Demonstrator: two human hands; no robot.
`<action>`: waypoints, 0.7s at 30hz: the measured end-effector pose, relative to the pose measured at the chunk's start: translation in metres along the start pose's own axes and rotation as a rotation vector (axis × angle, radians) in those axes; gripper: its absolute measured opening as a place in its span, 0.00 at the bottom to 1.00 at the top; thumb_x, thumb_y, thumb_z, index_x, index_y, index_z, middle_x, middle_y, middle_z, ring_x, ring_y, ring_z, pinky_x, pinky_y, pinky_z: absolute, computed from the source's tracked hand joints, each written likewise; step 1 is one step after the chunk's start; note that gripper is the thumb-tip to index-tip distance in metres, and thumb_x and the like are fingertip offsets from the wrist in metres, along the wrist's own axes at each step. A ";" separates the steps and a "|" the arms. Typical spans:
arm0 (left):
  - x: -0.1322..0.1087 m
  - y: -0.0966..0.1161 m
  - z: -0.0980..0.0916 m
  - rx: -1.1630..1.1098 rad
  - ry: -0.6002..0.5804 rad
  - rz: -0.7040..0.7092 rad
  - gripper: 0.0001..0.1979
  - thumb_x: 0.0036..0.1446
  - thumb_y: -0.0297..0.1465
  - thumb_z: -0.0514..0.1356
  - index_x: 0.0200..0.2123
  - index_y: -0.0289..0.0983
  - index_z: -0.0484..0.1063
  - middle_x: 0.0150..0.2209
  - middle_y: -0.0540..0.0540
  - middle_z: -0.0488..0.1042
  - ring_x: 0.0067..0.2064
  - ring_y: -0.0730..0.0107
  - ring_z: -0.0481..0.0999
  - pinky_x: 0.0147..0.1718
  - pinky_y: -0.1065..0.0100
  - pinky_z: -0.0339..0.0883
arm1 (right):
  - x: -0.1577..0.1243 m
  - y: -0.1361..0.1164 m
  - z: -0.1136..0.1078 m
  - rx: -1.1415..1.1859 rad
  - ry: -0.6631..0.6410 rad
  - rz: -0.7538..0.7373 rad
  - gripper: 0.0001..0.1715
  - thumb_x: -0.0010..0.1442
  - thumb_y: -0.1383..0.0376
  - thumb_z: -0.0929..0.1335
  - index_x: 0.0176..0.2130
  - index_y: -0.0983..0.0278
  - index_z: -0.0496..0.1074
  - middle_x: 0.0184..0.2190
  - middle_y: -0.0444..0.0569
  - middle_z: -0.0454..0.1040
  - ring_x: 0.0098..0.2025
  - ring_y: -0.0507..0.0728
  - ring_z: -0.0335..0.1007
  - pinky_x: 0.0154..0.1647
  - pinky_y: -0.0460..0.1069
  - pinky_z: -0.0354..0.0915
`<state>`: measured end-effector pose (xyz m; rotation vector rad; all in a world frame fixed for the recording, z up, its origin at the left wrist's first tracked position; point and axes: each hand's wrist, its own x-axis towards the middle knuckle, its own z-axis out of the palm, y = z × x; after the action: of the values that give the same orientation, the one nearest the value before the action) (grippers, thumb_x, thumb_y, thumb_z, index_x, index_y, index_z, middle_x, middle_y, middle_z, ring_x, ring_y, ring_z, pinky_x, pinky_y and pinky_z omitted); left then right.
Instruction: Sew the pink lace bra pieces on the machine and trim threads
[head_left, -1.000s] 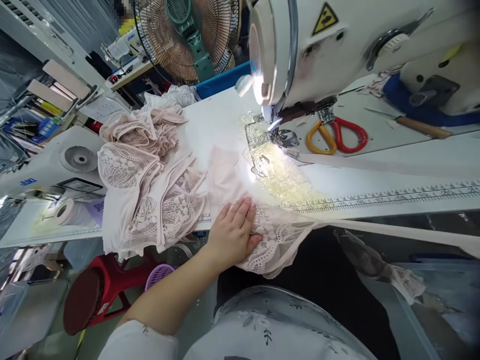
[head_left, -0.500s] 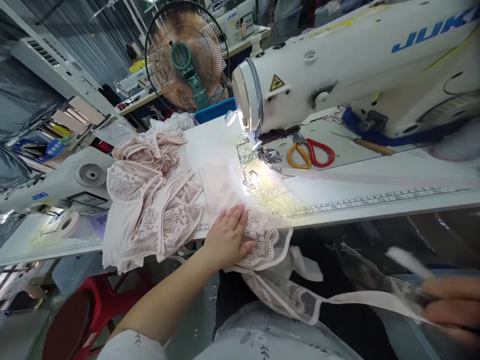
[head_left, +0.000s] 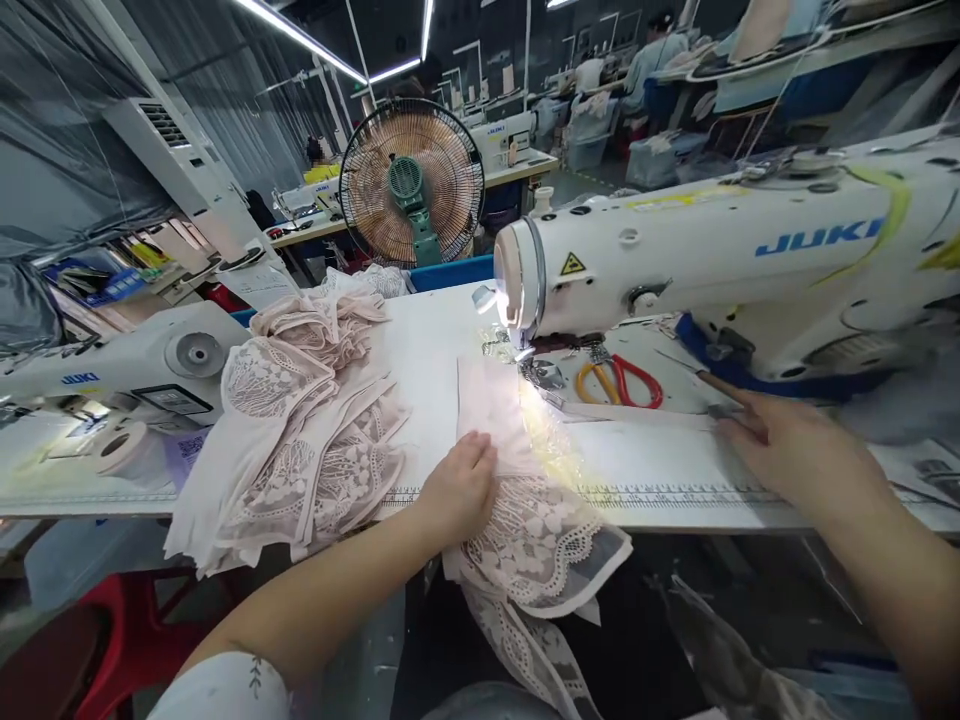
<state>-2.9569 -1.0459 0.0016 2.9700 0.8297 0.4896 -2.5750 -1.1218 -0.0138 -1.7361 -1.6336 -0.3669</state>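
The lace piece (head_left: 536, 530) is laid over the front edge of the white table (head_left: 427, 330), its plain pale upper panel flat beside the needle area of the sewing machine (head_left: 675, 265). Its left side is covered by the left hand (head_left: 461, 485), fingers bent and close together; whether cloth is pinched cannot be told. The right hand (head_left: 795, 445) is placed well apart, to the piece's right, partly closed at the end of a pale strip (head_left: 637, 412); its grip cannot be made out.
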 end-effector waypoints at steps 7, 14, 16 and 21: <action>-0.007 0.013 -0.006 0.002 -0.003 0.026 0.18 0.63 0.29 0.47 0.52 0.26 0.67 0.54 0.30 0.70 0.58 0.53 0.69 0.56 0.56 0.67 | -0.090 -0.076 -0.012 0.900 -0.892 0.220 0.17 0.51 0.44 0.69 0.34 0.49 0.79 0.36 0.53 0.78 0.36 0.65 0.76 0.35 0.56 0.72; 0.010 0.013 -0.016 -0.090 -0.126 0.049 0.16 0.63 0.30 0.47 0.48 0.32 0.70 0.52 0.36 0.72 0.52 0.61 0.74 0.48 0.63 0.72 | -0.144 -0.166 0.093 1.470 -1.023 0.570 0.59 0.31 0.30 0.71 0.54 0.62 0.72 0.51 0.60 0.72 0.60 0.72 0.60 0.63 0.64 0.49; 0.021 0.006 -0.016 -0.045 -0.169 0.021 0.18 0.64 0.30 0.45 0.50 0.33 0.69 0.55 0.37 0.71 0.51 0.61 0.75 0.45 0.62 0.73 | -0.146 -0.179 0.107 1.494 -1.069 0.587 0.56 0.29 0.33 0.73 0.51 0.61 0.74 0.48 0.59 0.74 0.58 0.71 0.62 0.63 0.64 0.50; 0.067 -0.015 -0.008 0.108 -0.295 -0.001 0.18 0.64 0.31 0.47 0.49 0.35 0.71 0.56 0.40 0.71 0.45 0.63 0.77 0.38 0.66 0.71 | -0.158 -0.187 0.093 1.489 -1.094 0.666 0.46 0.44 0.35 0.69 0.51 0.62 0.73 0.46 0.58 0.76 0.56 0.70 0.66 0.60 0.64 0.56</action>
<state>-2.9128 -0.9997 0.0278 3.0297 0.8499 0.0034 -2.8025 -1.1896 -0.1247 -1.0079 -1.0695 1.8794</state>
